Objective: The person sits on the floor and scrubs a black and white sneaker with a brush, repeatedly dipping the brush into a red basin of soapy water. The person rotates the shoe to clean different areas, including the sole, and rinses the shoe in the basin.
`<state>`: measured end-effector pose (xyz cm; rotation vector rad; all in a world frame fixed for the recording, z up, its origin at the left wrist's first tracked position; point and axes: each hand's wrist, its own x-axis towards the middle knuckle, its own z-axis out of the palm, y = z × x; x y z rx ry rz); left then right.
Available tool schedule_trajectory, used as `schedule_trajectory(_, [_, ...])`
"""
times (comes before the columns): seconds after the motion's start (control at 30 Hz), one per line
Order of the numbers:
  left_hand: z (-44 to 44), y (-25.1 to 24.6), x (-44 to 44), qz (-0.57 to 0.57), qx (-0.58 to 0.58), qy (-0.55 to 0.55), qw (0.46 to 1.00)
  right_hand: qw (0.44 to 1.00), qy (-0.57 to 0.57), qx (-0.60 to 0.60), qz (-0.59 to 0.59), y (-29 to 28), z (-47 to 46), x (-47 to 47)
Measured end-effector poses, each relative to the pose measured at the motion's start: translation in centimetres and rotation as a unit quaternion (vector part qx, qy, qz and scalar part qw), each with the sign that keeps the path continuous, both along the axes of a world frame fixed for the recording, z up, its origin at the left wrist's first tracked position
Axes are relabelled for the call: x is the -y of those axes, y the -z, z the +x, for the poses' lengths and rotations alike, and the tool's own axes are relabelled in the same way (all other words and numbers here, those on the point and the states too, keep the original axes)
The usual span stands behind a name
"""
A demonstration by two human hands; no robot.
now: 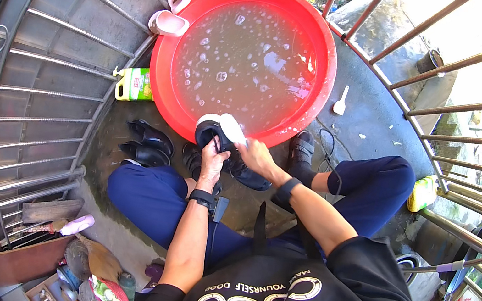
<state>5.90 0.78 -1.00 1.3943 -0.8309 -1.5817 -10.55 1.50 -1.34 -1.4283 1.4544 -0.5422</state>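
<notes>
My left hand [214, 161] grips a dark shoe with a white sole [208, 131], its thumb and fingers at the shoe's opening. The shoe is held over the near rim of a large red plastic basin [323, 88]. My right hand [259, 156] is closed around the handle of a white brush [232, 128], which lies against the shoe; its bristles are hidden. Cloudy water [235, 73] with soap bubbles fills much of the basin. Just below my hands a black shoe [250, 174] rests on the ground, partly covered by my right forearm.
Black shoes [149, 143] stand left of the basin, near a yellow-green detergent jug [137, 84]. Pale pink clogs [170, 24] lean at the basin's upper left rim. A white scoop [340, 101] lies on the wet floor to the right. Metal railings [64, 63] curve along both sides.
</notes>
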Motion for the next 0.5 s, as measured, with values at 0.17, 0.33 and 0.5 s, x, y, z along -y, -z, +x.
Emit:
schedule_trajectory(0.17, [0.1, 1.0, 0.4, 0.013, -0.037, -0.001, 0.999, 0.979, -0.062, -0.126, 0.146, -0.9, -1.6, -3.3])
schedule_trajectory(0.33, [0.7, 1.1, -0.1, 0.032, 0.023, 0.004, 0.999, 1.000, -0.016, -0.025, -0.003, -1.1, 1.7, -1.1])
schedule_trajectory(0.5, [0.4, 1.3, 0.1, 0.016, -0.038, -0.044, 0.998, 0.994, -0.043, -0.092, 0.046, -1.5, 1.1, -2.0])
